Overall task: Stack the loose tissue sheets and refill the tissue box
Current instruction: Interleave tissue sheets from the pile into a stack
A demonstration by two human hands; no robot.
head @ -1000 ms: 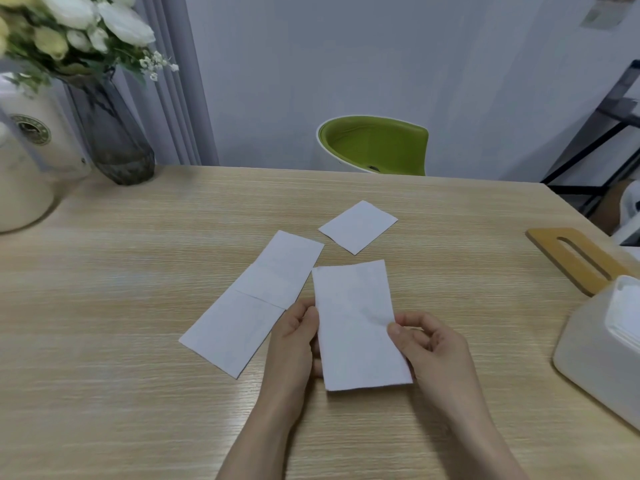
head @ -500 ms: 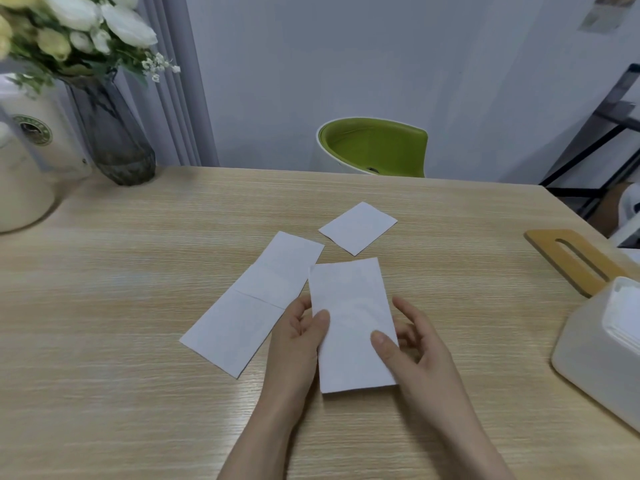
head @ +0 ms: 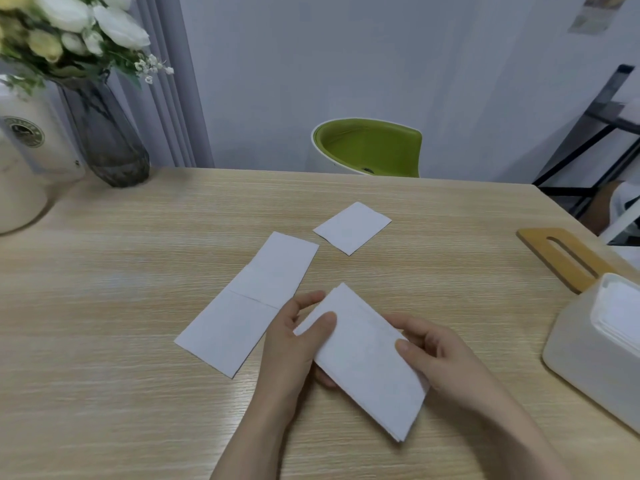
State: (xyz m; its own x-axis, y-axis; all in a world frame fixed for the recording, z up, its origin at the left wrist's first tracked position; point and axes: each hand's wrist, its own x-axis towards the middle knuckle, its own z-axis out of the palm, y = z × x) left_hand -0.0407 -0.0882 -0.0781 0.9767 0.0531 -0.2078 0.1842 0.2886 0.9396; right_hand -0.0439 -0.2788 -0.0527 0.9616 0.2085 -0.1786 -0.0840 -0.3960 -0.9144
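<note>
Head view: left hand (head: 294,344) and right hand (head: 440,355) pinch a tissue stack (head: 363,362); two loose sheets (head: 249,299) unstacked, tissue box (head: 588,355) unfilled

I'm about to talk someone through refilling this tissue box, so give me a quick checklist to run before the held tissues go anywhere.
1. Both hands on the held tissue stack: ok; left hand and right hand pinch opposite edges.
2. Stack edges squared: cannot tell; layers show at the near corner.
3. Loose sheets all gathered: not ok; the long sheet and the small square sheet lie on the table.
4. Tissue box open: ok; its top is uncovered, white tissue showing inside.
5. Wooden lid out of the way: ok; it lies on the table behind the box.
</note>
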